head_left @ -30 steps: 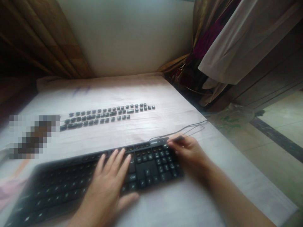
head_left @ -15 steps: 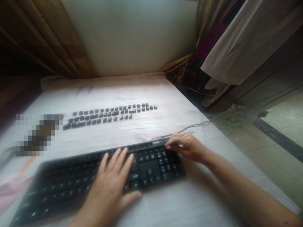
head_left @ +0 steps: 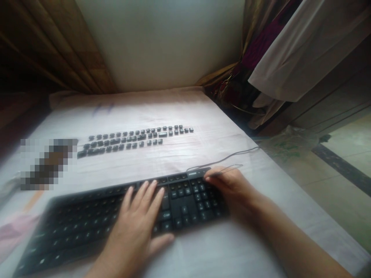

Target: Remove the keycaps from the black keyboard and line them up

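Observation:
A black keyboard (head_left: 182, 208) lies on the pale cloth, with many keycaps off its upper rows. My left hand (head_left: 139, 220) rests flat across its middle, fingers spread, holding nothing. At the keyboard's top right corner, my right hand (head_left: 226, 179) pinches a thin wire tool (head_left: 233, 166); the tool's tip is hidden at the number pad. Beyond the keyboard, loose black keycaps (head_left: 130, 139) sit in rows on the cloth.
A black cable (head_left: 228, 156) runs from behind the keyboard to the cloth's right edge. A blurred-out object (head_left: 48, 166) lies at the left, near a pink cloth (head_left: 17, 231). Tiled floor (head_left: 327, 181) and a plastic bag (head_left: 292, 143) show at the right.
My right hand has shifted slightly right, and its wrist has turned, with the wire tool still in its fingers. My left hand has stayed in place on the keyboard.

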`<state>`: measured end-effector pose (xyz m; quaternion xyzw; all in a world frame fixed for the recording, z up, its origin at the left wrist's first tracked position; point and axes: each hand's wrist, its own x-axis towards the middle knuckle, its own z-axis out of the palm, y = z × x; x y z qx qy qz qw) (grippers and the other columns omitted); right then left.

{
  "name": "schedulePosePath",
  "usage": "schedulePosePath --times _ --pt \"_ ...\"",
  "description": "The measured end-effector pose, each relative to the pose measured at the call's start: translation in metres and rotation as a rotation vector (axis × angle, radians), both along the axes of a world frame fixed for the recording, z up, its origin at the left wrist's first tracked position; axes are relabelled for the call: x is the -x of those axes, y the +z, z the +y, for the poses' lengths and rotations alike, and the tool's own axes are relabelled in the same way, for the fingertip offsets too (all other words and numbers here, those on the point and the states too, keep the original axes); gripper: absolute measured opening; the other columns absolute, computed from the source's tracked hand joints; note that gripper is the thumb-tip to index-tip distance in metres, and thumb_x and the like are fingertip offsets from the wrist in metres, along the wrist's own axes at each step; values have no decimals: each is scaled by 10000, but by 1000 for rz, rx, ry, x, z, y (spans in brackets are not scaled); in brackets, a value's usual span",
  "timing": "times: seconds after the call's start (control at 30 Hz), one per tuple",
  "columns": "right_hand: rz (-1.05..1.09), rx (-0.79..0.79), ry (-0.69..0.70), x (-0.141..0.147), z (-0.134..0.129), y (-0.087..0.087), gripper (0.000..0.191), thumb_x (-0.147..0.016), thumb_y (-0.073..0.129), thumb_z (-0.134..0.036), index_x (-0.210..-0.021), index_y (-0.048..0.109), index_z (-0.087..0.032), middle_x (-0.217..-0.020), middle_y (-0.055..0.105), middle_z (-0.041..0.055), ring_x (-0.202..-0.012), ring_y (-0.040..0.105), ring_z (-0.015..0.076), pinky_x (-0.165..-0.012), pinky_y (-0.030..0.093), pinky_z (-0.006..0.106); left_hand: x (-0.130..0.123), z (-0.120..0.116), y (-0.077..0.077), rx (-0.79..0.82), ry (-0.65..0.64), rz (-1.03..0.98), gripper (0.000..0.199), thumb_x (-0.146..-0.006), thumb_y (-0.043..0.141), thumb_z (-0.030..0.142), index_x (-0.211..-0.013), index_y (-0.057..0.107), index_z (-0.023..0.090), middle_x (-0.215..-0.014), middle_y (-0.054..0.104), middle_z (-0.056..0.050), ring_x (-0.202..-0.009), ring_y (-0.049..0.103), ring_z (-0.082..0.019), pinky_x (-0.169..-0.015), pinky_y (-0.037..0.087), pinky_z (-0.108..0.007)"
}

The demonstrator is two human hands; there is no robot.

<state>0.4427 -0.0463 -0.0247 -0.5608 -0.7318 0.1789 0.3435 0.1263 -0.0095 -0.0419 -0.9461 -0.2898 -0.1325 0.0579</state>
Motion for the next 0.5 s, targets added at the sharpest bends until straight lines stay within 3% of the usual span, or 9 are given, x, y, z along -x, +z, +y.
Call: schedulePosePath --times 0.23,0.5 --pt "10 -111 -59 5 -6 -2 175 -949 521 -257 -885 675 -205 -824 750 53 -764 716 184 -717 576 291 -1 0 0 -59 8 52 923 -790 528 706 -1499 341 146 -1540 375 -177 -1369 391 -374 -1122 231 -559" --pt "-18 -247 -4 6 -4 1 151 -951 518 -202 -879 648 -174 -773 739 63 -699 718 179 -664 579 271 -4 -1 4 -52 17 73 937 -763 547 718 -1475 377 133 -1521 407 -179 -1361 404 -364 -1143 170 -530"
